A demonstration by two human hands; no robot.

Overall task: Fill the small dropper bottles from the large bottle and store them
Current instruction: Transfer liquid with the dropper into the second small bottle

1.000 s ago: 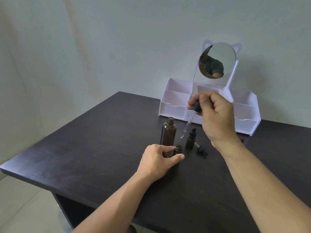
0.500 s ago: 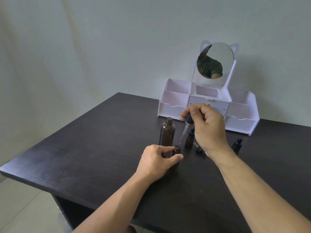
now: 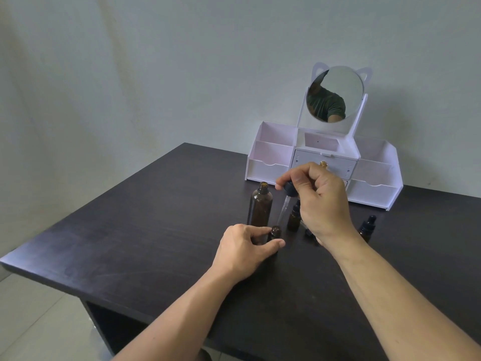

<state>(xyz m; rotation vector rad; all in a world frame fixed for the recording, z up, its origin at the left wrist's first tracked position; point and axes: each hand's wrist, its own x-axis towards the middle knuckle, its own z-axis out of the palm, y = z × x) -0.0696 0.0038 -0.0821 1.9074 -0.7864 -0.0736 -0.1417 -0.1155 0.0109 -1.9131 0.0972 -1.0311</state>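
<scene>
1. The small open amber glass dropper bottle (image 3: 275,233) stands on the dark wood bench (image 3: 135,230), just in front of the tall uncapped amber glass bottle (image 3: 260,205).
2. The left hand (image 3: 244,247) pinches the small bottle between thumb and forefinger, steadying it.
3. The right hand (image 3: 318,201) pinches the black rubber bulb of a clear glass pipette dropper (image 3: 285,204), its tip angled down at the small bottle's mouth.
4. Risk: that mouth looks narrow and the pipette tilts; squeezing off-centre would likely spill liquid on the bench.
5. Two capped small amber bottles (image 3: 294,217) (image 3: 366,228) stand close by the right wrist; a careless sweep could topple them.
6. The white compartmented organiser with a round mirror (image 3: 265,162) waits behind.
</scene>
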